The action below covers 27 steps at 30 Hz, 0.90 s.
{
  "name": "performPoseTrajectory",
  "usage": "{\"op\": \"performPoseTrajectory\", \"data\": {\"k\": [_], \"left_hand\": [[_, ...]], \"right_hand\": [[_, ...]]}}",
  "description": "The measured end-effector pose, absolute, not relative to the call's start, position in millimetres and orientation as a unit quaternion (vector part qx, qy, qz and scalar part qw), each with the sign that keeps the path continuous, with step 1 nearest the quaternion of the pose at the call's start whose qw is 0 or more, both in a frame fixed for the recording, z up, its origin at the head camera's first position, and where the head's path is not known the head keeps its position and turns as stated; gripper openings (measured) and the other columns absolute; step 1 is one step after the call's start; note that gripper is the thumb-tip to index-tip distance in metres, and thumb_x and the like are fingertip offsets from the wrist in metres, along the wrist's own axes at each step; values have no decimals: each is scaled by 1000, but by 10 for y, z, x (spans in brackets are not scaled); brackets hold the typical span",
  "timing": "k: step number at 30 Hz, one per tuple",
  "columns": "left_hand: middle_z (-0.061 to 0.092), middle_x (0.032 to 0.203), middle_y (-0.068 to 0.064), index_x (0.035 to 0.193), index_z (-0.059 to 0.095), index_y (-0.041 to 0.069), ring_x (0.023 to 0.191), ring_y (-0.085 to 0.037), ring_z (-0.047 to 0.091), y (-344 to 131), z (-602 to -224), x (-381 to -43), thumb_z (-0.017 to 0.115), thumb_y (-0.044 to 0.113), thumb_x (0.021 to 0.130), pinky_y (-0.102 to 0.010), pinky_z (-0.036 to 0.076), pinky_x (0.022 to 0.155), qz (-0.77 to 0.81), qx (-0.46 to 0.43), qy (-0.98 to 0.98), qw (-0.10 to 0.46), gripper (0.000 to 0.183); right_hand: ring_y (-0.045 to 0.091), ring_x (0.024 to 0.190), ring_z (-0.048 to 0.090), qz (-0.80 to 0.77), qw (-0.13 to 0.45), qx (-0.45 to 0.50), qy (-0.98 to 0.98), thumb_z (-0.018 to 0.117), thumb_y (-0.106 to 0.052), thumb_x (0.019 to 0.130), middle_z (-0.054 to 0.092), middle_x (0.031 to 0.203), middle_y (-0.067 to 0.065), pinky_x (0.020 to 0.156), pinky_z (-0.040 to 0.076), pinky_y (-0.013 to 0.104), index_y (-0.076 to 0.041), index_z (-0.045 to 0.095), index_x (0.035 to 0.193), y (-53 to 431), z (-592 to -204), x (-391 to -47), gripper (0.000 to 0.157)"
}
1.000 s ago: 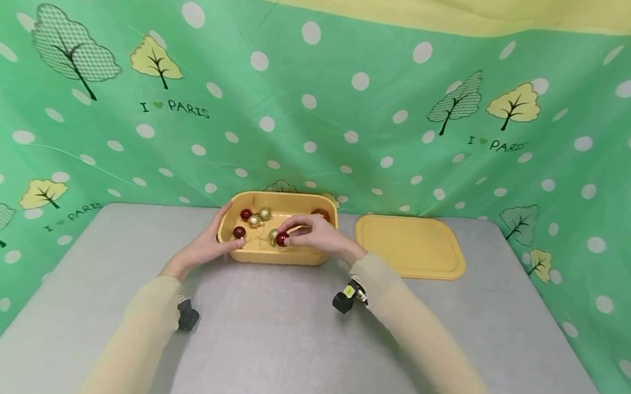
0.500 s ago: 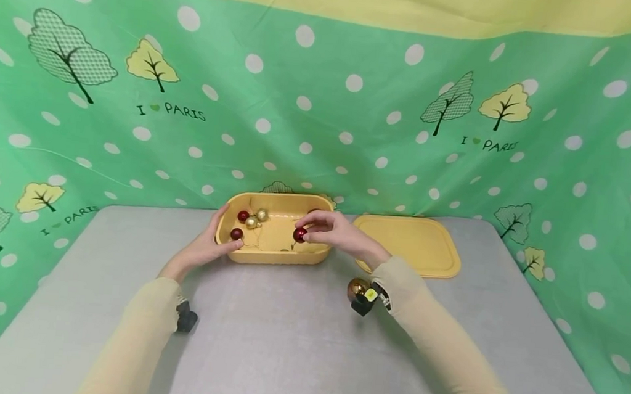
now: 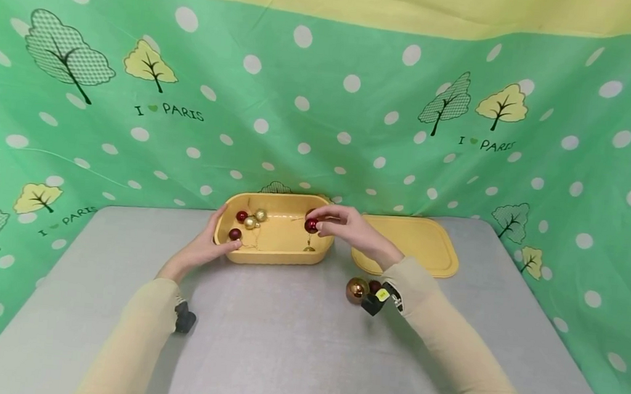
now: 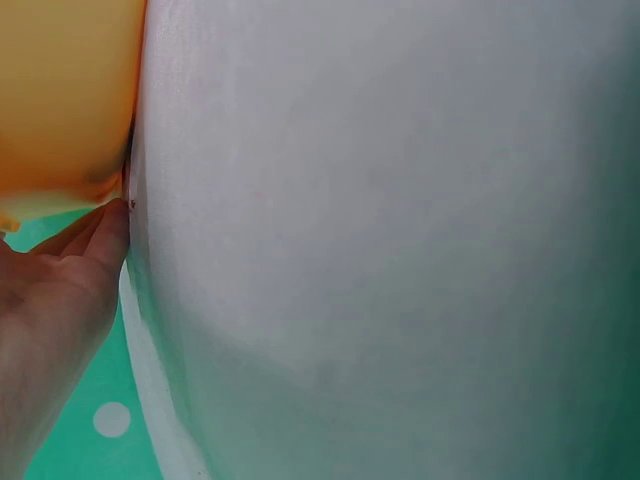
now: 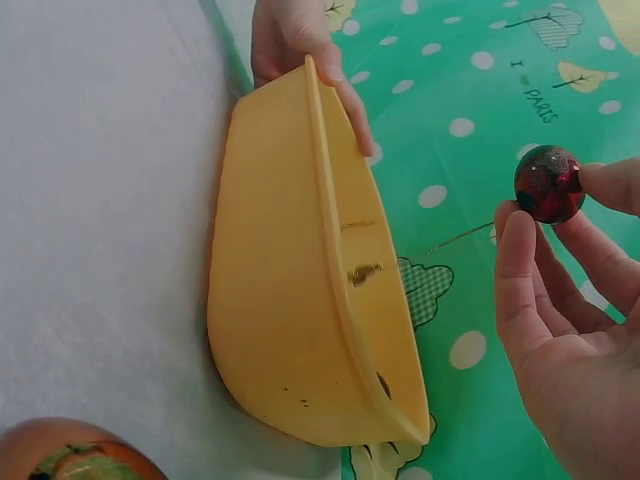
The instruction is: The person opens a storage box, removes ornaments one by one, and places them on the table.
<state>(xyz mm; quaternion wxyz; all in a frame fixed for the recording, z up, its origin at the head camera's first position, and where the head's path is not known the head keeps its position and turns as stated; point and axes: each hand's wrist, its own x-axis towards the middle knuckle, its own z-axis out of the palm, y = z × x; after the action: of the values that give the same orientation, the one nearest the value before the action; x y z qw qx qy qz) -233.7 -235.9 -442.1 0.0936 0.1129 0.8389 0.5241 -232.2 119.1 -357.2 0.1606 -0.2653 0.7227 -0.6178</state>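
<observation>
Red bauble (image 3: 311, 225) is up in the right hand (image 3: 355, 230), thumb and fingertips pinching its sides; in my head view it shows over the right end of the yellow box (image 3: 283, 258), near the back edge of the tabletop (image 3: 282, 343). From its gloss I judge it light, stiff and slick, perhaps brittle, so I'd want a gentle hold round its fattest part. In my right wrist view a fine thread (image 5: 465, 237) trails from the fingers toward the box; I can't tell what it joins, and it could catch on the rim.

The left hand (image 3: 203, 244) grips the box's left end, thumb over the front left corner, which should steady it. Four small baubles (image 3: 250, 223) sit in its left half. Beyond the right end lies the yellow lid (image 3: 428, 249); a large gold ball (image 3: 356, 290) and a partly hidden dark red ball (image 3: 375, 286) sit before its front left corner. I judge the widest room to be toward the tabletop's front edge, between the sleeves (image 3: 439, 318).
</observation>
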Motion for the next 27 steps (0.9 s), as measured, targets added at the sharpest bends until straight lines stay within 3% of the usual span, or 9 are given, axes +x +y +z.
{"op": "performPoseTrajectory", "data": {"k": [6,13,20,27], "left_hand": [[-3,156,-29,155,-9,15,140,-48,10,-2337,-4412,-2327,71,21,87,-58,13,111,520,113,842,89,105],[-2,156,-28,155,-8,18,140,-47,11,-2325,-4401,-2323,71,20,88,-57,13,112,534,116,833,90,104],[-3,156,-29,155,-9,18,140,-47,11,-2343,-4412,-2302,71,19,87,-58,14,111,538,116,829,93,104],[-2,156,-27,155,-8,19,141,-45,10,-2333,-4429,-2312,70,21,88,-57,13,112,541,114,828,91,103]], "right_hand": [[34,96,62,-617,145,-260,728,57,-4,94,57,120,16,88,52,38,6,60,123,1218,-3532,-2332,31],[41,99,59,-629,132,-263,719,57,-4,93,57,117,17,86,52,36,8,60,122,1295,-3480,-2305,31],[45,101,58,-613,144,-251,735,57,-6,94,61,118,18,88,51,38,6,59,123,1456,-3514,-2253,31],[31,102,62,-601,153,-245,745,56,-5,94,57,124,20,90,49,52,7,59,124,1689,-3613,-2153,33]]}}
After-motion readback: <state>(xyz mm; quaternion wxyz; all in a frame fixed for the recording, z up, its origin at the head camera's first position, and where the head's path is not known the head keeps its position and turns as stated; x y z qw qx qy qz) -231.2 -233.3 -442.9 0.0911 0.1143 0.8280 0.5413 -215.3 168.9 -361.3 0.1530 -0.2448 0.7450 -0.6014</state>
